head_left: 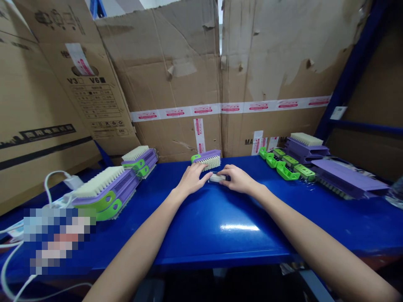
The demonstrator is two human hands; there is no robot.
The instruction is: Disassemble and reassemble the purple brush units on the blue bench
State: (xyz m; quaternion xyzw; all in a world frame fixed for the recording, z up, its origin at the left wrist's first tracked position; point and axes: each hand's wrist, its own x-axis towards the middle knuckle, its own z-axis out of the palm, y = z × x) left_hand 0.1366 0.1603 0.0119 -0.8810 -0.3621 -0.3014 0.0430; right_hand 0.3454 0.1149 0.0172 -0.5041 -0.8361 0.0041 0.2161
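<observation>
- White block: our right hand grasps its right end; our left hand puts a thumb at its left end, fingers bent, though we cannot tell whether they grip.
- Just behind our fingers, a purple brush with green end.
- To our right, open green shells and hollow purple housings; their insides we cannot make out.
- To our left, stacked brushes, white cables.
- Beneath, a glossy blue table; around, taped cardboard and blue posts.
</observation>
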